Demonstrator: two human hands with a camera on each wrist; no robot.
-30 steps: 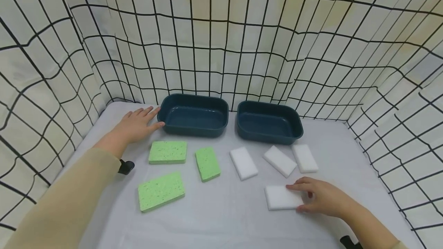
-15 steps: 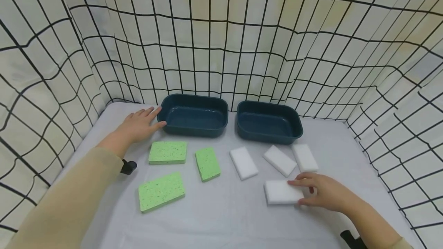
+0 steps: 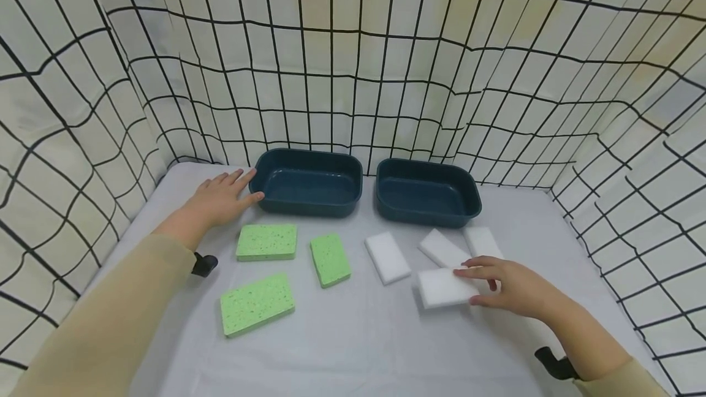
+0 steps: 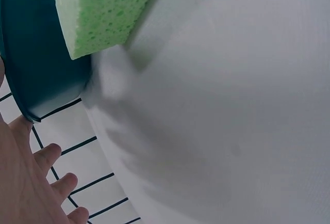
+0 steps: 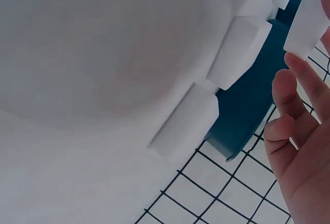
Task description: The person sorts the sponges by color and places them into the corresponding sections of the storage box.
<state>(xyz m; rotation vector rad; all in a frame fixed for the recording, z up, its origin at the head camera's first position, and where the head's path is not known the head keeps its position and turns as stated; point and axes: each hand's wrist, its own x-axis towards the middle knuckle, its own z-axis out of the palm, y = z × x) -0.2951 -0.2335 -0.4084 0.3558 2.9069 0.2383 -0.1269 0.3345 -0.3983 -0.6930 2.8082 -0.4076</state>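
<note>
My right hand (image 3: 515,287) pinches a white sponge (image 3: 441,289) by its right end, thumb on the near edge and fingertips on the far one. The sponge hangs a little above the table, tilted, in front of other white sponges. In the right wrist view the held sponge (image 5: 307,22) shows only partly, at the upper right. With spread, fairly straight fingers, my left hand (image 3: 215,202) touches the left end of the left dark blue tray (image 3: 309,207). A green speckled sponge (image 3: 267,241) lies just in front of that hand; its corner also shows in the left wrist view.
A second dark blue tray (image 3: 427,216) stands to the right of the first. Three white sponges lie before it, one (image 3: 388,258) leftmost. Two more green sponges, a smaller one (image 3: 330,260) and a larger one (image 3: 257,304), lie at left. Black wire mesh (image 3: 358,78) encloses the table.
My right hand has raised the white sponge off the table and carried it slightly away from me, toward the trays. My left hand stays at the left tray.
</note>
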